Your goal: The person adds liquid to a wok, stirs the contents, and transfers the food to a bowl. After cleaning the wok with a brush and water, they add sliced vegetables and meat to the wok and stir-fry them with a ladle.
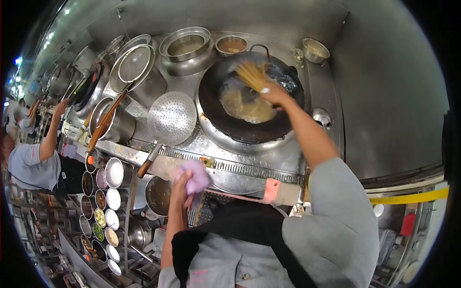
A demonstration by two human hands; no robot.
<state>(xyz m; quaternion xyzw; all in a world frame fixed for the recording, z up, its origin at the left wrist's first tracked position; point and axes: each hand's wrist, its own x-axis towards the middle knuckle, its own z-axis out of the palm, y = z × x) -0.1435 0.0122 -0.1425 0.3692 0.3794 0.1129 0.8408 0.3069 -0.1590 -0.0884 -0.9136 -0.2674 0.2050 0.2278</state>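
Observation:
My right hand (276, 93) is closed around a bamboo wok brush (250, 74), whose splayed bristles are over the inside of a large black wok (213, 103). Cloudy, yellowish liquid (247, 108) lies in the bottom of the wok. Closer to my body, my left hand (180, 192) grips a bunched purple cloth (193, 176) in front of the stove edge. Between the cloth and the wok's left side rests a round perforated skimmer (173, 117), its wooden handle pointing toward me.
Behind the wok stand a metal pot (186, 48) and a bowl of reddish liquid (231, 45); a small bowl (315, 50) is at right. Strainers (134, 65) and pots are on the left. Containers of ingredients (99, 217) line the lower left. A co-worker (36, 161) stands at far left.

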